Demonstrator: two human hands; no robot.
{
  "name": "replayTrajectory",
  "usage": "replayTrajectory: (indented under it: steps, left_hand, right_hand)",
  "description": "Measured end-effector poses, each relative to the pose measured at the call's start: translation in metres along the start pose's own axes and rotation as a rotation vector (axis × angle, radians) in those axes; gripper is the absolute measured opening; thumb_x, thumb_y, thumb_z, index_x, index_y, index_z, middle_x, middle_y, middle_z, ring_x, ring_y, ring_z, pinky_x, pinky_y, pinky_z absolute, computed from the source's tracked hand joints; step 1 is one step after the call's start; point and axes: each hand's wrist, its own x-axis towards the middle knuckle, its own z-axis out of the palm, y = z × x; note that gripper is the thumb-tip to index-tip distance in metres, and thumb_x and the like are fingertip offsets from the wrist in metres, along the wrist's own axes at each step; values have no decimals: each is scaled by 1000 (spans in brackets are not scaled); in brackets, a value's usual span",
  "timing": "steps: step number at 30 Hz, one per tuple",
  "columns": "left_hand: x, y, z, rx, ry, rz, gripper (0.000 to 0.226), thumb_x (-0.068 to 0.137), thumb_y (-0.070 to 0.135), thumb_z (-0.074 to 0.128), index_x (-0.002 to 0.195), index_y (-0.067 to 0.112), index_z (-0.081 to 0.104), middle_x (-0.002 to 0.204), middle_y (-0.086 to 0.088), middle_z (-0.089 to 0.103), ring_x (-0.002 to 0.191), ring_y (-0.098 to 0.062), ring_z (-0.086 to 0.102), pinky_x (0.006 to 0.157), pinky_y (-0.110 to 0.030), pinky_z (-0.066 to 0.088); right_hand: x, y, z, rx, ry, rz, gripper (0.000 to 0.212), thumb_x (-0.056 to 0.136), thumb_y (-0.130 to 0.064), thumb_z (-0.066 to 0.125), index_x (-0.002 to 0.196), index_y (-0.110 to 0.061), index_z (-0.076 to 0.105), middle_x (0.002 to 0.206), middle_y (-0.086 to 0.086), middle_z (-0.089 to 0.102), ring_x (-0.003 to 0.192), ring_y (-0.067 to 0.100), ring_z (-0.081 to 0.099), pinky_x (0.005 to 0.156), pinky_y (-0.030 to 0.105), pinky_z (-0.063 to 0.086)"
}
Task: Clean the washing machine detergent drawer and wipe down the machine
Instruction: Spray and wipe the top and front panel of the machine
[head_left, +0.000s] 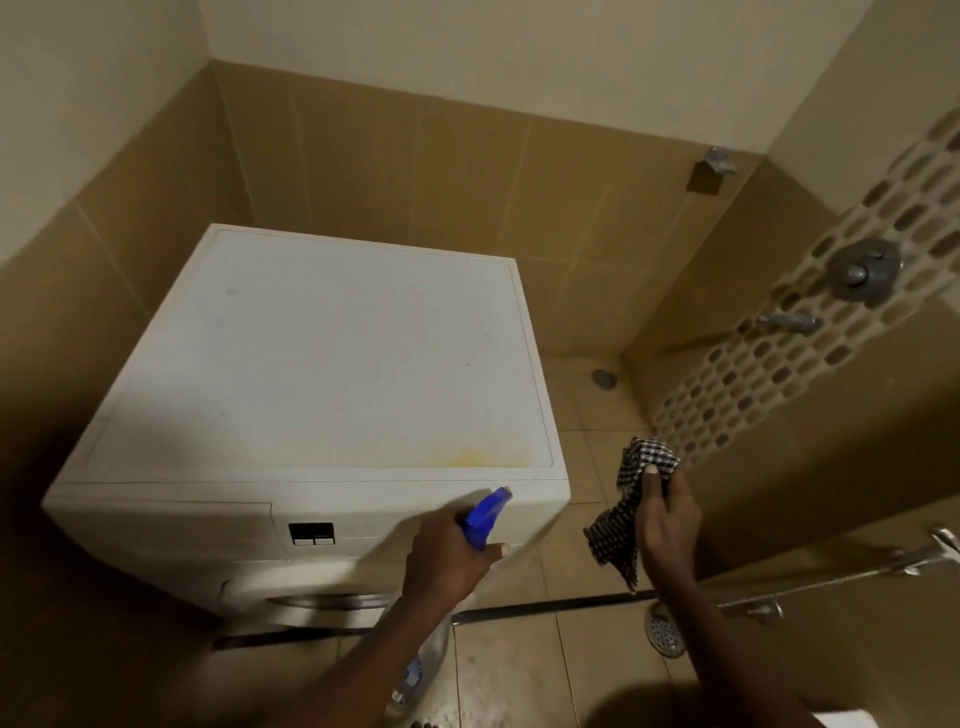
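Note:
A white front-loading washing machine (322, 364) stands in a tiled corner, its flat top bare with a yellow stain (467, 457) near the front right. The detergent drawer (166, 525) at the front left is closed. My left hand (447, 561) grips a spray bottle with a blue nozzle (485, 517), aimed at the machine's front right corner. My right hand (662, 525) holds a black-and-white checked cloth (631, 499) in the air to the right of the machine.
Tan tiled walls close in on the left and back. On the right wall are a shower valve (862, 270), a tap (789, 322) and a hose (831, 577). Floor drains (665, 634) (603, 377) sit in the tiled floor beside the machine.

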Motion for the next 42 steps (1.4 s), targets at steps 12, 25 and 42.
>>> replayTrajectory:
  steps: [12,25,42]
  left_hand:
    - [-4,8,17,-102,-78,40,47,61,38,89,102,25,71,87,9,73,80,-12,69,82,-35,58]
    - [-17,-52,-80,-212,238,-45,25,67,25,89,78,32,68,77,1,72,73,-22,68,77,-42,59]
    - [-64,-130,-201,-315,530,-183,41,70,21,88,74,39,52,76,8,63,77,-19,64,78,-38,57]
  right_hand:
    - [-21,19,62,-309,-267,-335,35,95,-21,46,125,-8,57,129,11,54,113,24,53,95,34,47]
    - [-81,-29,139,-515,-205,-514,26,71,-5,62,97,-7,59,96,14,52,81,27,43,66,34,38]
    - [-207,-113,253,-304,-513,-730,31,79,-12,54,109,-9,60,106,9,55,92,21,47,76,23,36]
